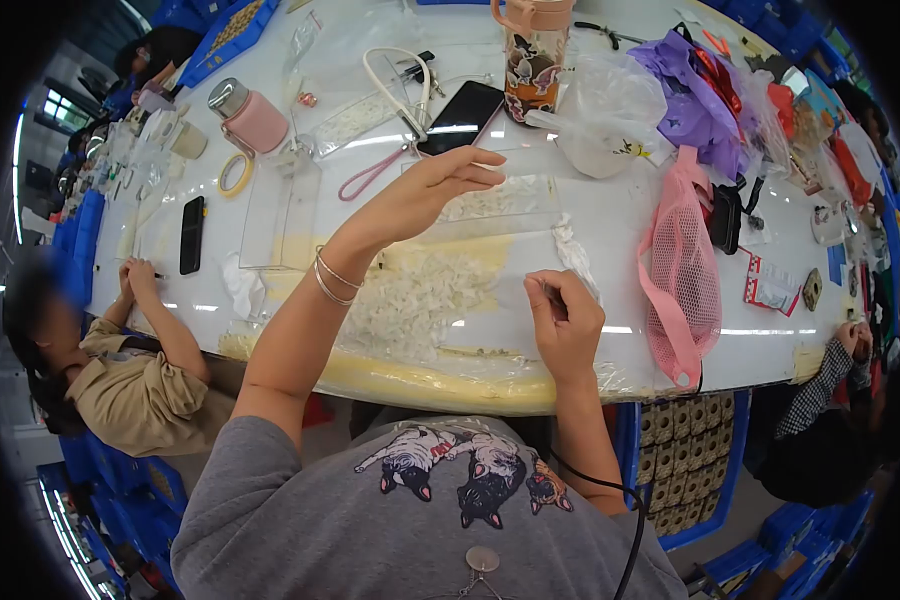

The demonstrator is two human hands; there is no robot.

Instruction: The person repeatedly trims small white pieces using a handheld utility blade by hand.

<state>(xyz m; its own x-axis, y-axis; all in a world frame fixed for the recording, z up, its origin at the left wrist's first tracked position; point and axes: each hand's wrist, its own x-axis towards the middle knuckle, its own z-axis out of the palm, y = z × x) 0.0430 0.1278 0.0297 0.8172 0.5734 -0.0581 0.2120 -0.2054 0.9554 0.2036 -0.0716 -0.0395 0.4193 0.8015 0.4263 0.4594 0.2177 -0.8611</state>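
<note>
My left hand [438, 195], with bracelets on its wrist, reaches over the near edge of a clear plastic tray [545, 220]. Its fingers are stretched out and nothing shows in them. Small whitish pieces lie in that tray. Below the hand, a loose pile of small translucent whitish pieces [415, 300] spreads over yellow tape on the table. My right hand [567, 315] is closed to the right of the pile, fingers curled in and thumb against them. Whatever it may hold is hidden. A crumpled white tissue [572, 255] lies just beyond it.
Further back are a black phone [465, 118], a pink flask [253, 118], a large tumbler [537, 60] and a white plastic bag [610, 115]. A pink mesh bag [682, 275] lies at right. A tape roll [235, 174] and second phone [192, 235] sit left. Co-workers sit on both sides.
</note>
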